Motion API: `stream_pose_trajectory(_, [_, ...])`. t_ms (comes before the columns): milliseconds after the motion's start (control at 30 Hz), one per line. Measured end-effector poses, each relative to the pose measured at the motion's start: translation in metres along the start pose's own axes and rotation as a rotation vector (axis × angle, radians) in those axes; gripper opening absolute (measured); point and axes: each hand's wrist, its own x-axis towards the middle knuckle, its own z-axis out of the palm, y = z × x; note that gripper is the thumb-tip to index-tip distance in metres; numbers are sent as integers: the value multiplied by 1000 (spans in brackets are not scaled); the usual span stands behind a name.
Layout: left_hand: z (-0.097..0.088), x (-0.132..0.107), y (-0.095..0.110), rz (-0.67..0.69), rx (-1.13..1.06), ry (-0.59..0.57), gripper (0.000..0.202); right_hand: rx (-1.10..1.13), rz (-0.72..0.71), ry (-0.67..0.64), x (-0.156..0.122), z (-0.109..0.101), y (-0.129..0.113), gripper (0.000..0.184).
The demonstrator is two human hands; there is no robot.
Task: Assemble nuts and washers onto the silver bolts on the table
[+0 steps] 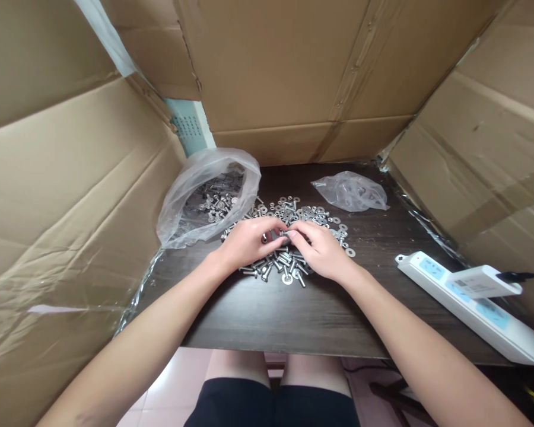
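My left hand (251, 240) and my right hand (318, 246) meet over a pile of loose metal hardware on the dark table. Between their fingertips is a small silvery bolt (283, 233), pinched by the thumb and fingers of both hands. My fingers cover much of it, so I cannot make out whether a nut or washer sits on it. Several bolts (285, 257) lie just below the hands, with flat washers (287, 279) among them. Beyond the fingers, nuts and washers (307, 212) are spread in a loose heap.
An opened clear plastic bag (171, 216) with bolts inside stands at the left. At the back right lies a smaller crumpled plastic bag (353, 193). A white power strip (467, 308) with a plugged-in adapter (485, 281) runs along the right. Cardboard walls (285, 65) enclose the table (267, 320).
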Motion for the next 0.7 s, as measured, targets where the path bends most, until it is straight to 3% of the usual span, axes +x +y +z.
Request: stream_pose_trajectory(700, [4,-1,-4,15,6,24,18,48,26,4,0,-1,-1,22])
